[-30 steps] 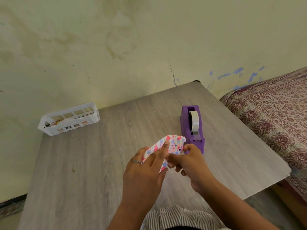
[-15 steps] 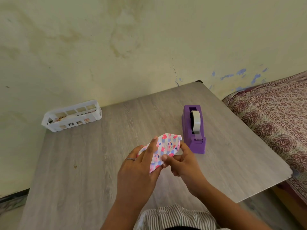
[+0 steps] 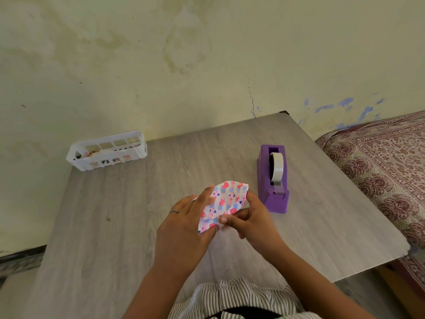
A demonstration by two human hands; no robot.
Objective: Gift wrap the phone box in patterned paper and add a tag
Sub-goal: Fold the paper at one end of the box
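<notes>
The grey wood-grain table (image 3: 128, 226) lies bare across its whole left and near side, open to a hand from the front edge. The purple plastic tape dispenser (image 3: 272, 180) stands just right of both hands, leaving a bare strip of table beyond it to the right edge. The white slotted plastic basket (image 3: 107, 151) stands in the far left corner against the stained wall, well apart from the dispenser, with open tabletop between them.
</notes>
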